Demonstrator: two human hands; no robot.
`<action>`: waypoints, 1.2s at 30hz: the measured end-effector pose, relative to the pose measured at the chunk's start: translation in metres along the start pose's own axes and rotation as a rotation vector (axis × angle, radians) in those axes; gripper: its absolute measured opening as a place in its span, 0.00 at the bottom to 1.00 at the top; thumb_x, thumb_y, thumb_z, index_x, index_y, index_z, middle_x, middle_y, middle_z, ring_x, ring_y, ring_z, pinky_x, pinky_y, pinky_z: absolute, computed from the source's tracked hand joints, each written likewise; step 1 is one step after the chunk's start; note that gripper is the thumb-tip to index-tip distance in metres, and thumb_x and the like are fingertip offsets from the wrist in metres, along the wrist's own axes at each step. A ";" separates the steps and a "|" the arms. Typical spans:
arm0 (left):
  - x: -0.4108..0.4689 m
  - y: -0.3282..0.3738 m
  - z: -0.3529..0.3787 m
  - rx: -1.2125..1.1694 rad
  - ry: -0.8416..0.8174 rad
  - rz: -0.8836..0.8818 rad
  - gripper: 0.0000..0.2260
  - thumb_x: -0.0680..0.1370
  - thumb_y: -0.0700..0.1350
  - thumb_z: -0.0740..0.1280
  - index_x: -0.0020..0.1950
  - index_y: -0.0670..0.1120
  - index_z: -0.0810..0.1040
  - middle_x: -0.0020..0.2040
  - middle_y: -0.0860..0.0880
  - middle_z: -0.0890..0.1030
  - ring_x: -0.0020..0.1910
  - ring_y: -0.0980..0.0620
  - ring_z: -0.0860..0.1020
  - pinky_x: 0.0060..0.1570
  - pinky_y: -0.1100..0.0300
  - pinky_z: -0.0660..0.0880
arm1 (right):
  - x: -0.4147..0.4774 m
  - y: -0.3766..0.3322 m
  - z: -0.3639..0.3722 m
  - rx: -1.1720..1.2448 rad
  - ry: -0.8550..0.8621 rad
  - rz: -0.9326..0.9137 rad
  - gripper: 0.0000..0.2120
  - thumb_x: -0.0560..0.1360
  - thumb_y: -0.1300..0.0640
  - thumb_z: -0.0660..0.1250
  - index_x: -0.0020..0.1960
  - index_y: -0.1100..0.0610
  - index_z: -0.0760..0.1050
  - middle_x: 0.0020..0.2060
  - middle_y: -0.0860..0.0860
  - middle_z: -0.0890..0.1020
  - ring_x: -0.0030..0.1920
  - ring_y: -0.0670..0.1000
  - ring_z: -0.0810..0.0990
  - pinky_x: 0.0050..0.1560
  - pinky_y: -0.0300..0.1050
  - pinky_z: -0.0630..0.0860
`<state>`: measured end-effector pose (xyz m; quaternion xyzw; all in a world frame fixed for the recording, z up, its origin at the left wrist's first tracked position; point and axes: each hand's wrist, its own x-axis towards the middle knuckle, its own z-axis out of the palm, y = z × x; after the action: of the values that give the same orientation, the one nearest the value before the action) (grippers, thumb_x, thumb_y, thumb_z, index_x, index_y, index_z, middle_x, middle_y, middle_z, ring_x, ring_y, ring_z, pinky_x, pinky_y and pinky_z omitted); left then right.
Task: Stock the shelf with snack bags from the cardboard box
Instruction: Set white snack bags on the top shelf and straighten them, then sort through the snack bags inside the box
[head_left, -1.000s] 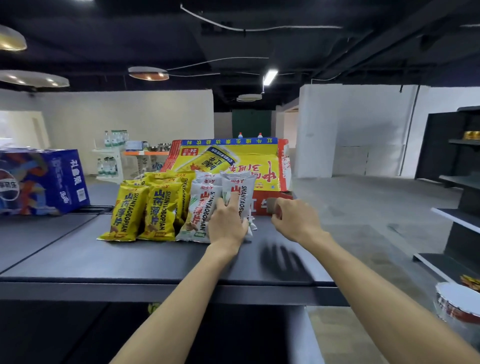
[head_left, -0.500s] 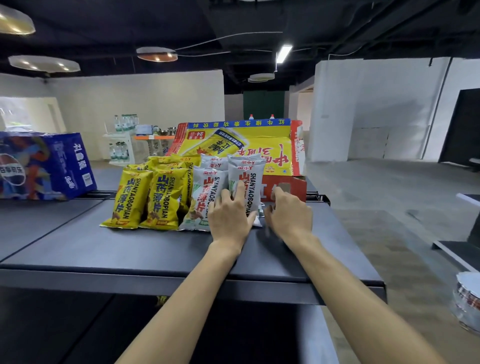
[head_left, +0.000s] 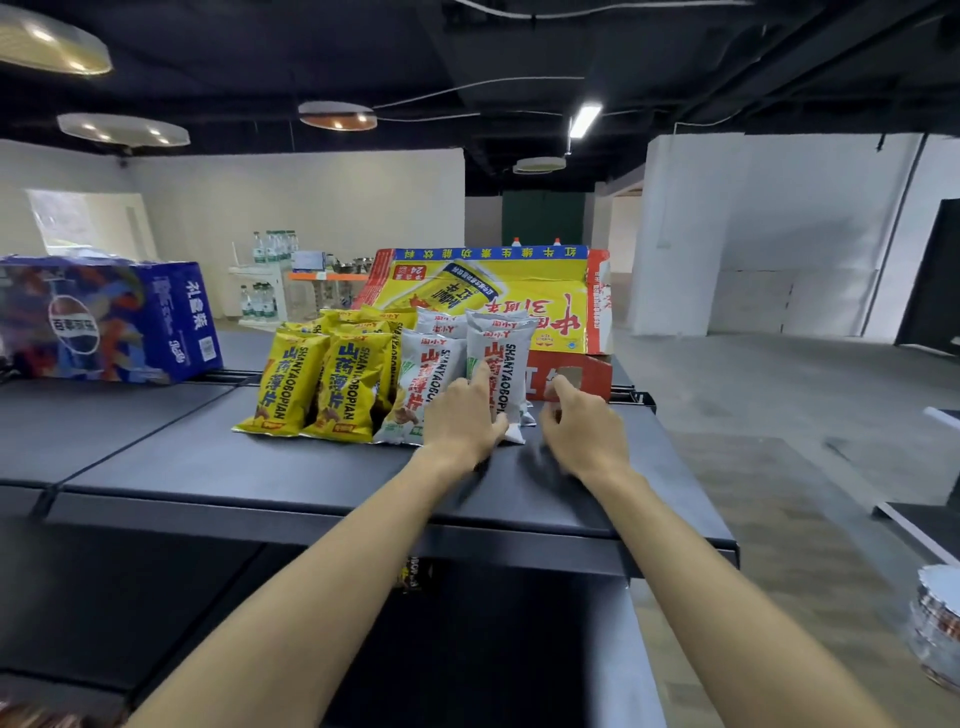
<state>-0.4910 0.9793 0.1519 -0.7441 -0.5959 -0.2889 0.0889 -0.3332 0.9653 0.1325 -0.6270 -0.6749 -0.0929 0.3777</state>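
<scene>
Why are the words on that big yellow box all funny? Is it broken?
The yellow box behind the snack bags stands upside down, so its print reads inverted. Its red edge looks scuffed and worn. The bags stand in tidy rows.

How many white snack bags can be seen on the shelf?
3 show clearly: front right under the left hand, front left, and one behind. More may be hidden behind these.

Yellow snack bags (head_left: 322, 387) and white snack bags (head_left: 498, 364) stand leaning on the shelf (head_left: 218, 467) before the cardboard box (head_left: 519, 291).
</scene>
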 end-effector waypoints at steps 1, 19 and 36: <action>0.002 -0.003 -0.010 -0.059 -0.071 -0.003 0.25 0.74 0.52 0.68 0.68 0.46 0.68 0.51 0.44 0.81 0.51 0.42 0.80 0.47 0.51 0.78 | -0.001 -0.001 -0.001 0.000 0.003 -0.012 0.05 0.79 0.53 0.60 0.54 0.51 0.71 0.44 0.53 0.84 0.44 0.60 0.82 0.38 0.48 0.71; -0.048 0.008 -0.064 -0.162 -0.391 0.305 0.08 0.71 0.53 0.68 0.44 0.50 0.81 0.43 0.50 0.83 0.42 0.49 0.82 0.48 0.53 0.80 | -0.071 -0.021 -0.078 -0.223 -0.226 0.175 0.13 0.76 0.51 0.63 0.59 0.52 0.73 0.49 0.52 0.82 0.51 0.57 0.79 0.50 0.51 0.76; -0.231 0.108 0.044 -0.150 -0.623 0.688 0.10 0.74 0.52 0.66 0.47 0.47 0.78 0.46 0.47 0.79 0.43 0.44 0.77 0.40 0.56 0.72 | -0.312 0.071 -0.090 -0.274 -0.333 0.614 0.07 0.76 0.49 0.65 0.51 0.50 0.74 0.46 0.51 0.83 0.48 0.56 0.80 0.45 0.48 0.77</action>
<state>-0.4039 0.7779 0.0149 -0.9540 -0.2903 -0.0478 -0.0578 -0.2549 0.6830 -0.0254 -0.8514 -0.4890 0.0386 0.1859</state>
